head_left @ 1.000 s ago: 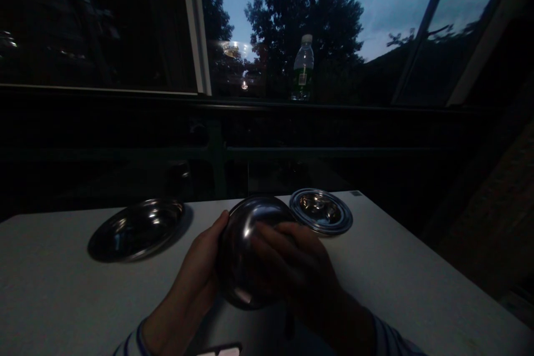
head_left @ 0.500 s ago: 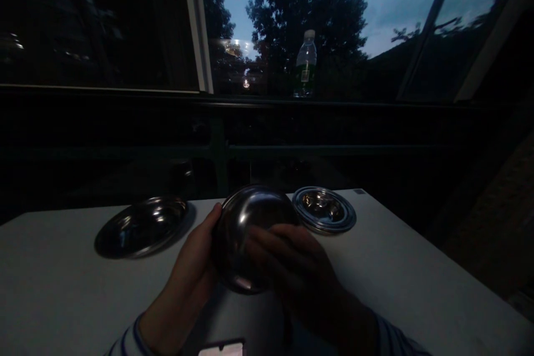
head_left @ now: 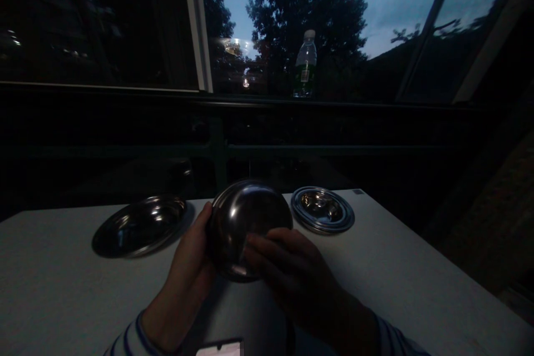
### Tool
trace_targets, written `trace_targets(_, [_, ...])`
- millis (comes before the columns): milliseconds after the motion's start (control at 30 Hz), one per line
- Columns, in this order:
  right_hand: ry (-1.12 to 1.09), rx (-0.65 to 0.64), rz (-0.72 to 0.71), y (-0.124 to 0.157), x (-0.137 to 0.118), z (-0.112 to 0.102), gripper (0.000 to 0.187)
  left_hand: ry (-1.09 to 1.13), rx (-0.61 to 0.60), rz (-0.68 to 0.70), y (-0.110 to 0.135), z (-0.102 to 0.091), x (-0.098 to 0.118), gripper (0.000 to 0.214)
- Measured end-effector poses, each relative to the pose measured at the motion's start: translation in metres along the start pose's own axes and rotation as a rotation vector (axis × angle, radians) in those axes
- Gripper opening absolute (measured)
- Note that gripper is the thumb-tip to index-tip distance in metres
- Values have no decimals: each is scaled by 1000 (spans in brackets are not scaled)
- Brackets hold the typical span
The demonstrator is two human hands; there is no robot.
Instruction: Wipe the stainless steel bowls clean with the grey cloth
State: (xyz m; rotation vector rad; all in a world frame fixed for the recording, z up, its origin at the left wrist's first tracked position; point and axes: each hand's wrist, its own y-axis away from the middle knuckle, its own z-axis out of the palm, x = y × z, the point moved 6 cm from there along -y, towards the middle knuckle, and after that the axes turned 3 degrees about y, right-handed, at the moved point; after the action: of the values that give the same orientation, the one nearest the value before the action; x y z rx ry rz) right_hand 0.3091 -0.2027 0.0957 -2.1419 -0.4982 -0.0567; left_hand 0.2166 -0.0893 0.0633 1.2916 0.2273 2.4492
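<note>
A shiny metal bowl [head_left: 254, 208] is held up over the table, its rounded outer side facing me. My left hand [head_left: 189, 261] is closed on the bowl's left edge, the thumb along the rim and the other fingers largely hidden behind it. My right hand [head_left: 292, 272] lies against the lower right of the bowl, fingers bent and close together, their tips on the metal. Deep shadow covers its palm, so anything tucked under it cannot be made out.
On the white table [head_left: 54, 283], a wide metal basin [head_left: 139, 228] stands left and stacked metal dishes [head_left: 323, 208] stand right. A phone [head_left: 221, 349] lies at the near edge. Beyond, a plastic bottle [head_left: 306, 69] stands by the window.
The bowl has shifted slightly up and left with my left hand. My right hand's fingers remain on its surface, less blurred now. The dishes on the table stay put.
</note>
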Motion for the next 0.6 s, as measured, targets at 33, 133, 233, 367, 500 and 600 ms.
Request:
trace_targets(33, [-16,-9,-19,0,-3,0,26,9,7,22,0,0,3,26])
trace_targets(133, [-26,25,0,-1,-4,-3,25,16,-29,27,2,2,5,25])
trace_targets(233, [-26,69,14,-2,-2,-8,23,-2,-64,-13,3,4,2,26])
trace_targets(367, [-32,35,-38,-3,-6,-7,22,33,-55,49,2,2,6,27])
trace_targets(500, [-5,40,-32,-2,-7,-9,21,40,-77,-10,4,5,2,27])
trace_targets(600, [7,14,-48,-3,-8,-9,20,70,-61,19,4,5,8,26])
